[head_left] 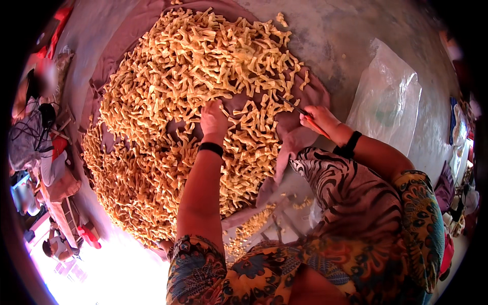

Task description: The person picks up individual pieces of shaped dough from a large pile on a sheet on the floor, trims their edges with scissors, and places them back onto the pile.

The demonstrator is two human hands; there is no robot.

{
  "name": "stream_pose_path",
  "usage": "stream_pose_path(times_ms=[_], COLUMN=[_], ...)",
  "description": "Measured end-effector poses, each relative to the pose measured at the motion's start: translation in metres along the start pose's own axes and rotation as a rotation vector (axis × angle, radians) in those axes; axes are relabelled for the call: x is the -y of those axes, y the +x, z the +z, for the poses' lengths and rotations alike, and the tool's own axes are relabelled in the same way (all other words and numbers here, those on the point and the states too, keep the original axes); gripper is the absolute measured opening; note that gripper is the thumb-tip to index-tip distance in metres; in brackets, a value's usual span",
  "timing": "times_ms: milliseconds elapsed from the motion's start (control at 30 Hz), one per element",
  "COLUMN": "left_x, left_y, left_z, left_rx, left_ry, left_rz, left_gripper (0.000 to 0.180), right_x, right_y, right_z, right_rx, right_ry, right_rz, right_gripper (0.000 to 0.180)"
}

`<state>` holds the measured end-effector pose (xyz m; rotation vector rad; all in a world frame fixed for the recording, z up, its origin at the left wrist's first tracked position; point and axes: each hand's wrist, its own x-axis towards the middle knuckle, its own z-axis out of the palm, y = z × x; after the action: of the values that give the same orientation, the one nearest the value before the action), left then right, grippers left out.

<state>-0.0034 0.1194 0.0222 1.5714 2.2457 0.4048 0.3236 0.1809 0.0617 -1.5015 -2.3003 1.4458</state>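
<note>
A wide heap of golden-yellow, knobbly pieces with flared ends (203, 56) is spread over a dull reddish cloth (312, 91) on the floor. My left hand (213, 120) is low over the middle of the heap, fingers curled closed among the pieces; what they hold, if anything, is hidden. Farther right, at the heap's edge, my right hand (321, 121) is closed round the red handles of a pair of scissors (316, 125). Their dark, narrow blades point up and left over loose pieces. Both wrists wear black bands.
To the right, a clear plastic sheet or bag (389, 99) lies on the grey floor (330, 30). Small yellow bits (254, 223) are scattered near my legs. Along the left side are a wooden ladder-like frame (66, 211), bundles and other people.
</note>
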Motion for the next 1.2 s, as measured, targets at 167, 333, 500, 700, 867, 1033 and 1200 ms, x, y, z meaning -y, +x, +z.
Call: stream_pose_path(times_ms=[167,333,500,700,867,1033,1200], left_x=[0.01,-0.002,0.036,0.071,0.078,0.005,0.017], left_y=[0.027,0.025,-0.006,-0.067,-0.074,-0.003,0.013], left_z=[0.009,0.007,0.009,0.013,-0.024,-0.036,0.019], left_rx=[-0.022,0.186,0.178,0.008,0.314,0.152,0.019], left_ry=[-0.061,0.165,0.068,-0.237,0.261,0.126,0.164], left_rz=[-0.06,-0.106,-0.068,-0.033,0.148,-0.144,-0.054], left_gripper=[0.04,0.053,0.025,0.006,0.015,0.027,0.04], right_x=[0.001,0.001,0.006,0.008,0.012,0.006,0.01], right_y=[0.001,0.002,0.0,-0.001,-0.002,0.0,-0.002], right_z=[-0.002,-0.005,0.0,0.003,0.002,0.003,0.002], right_rx=[-0.002,0.011,0.019,-0.005,-0.001,0.008,0.032], right_ry=[0.027,0.073,0.082,0.052,0.075,0.087,0.108], right_rz=[-0.044,-0.018,-0.017,-0.08,-0.07,-0.083,-0.061], right_gripper=[0.019,0.019,0.018,0.017,0.017,0.019,0.021])
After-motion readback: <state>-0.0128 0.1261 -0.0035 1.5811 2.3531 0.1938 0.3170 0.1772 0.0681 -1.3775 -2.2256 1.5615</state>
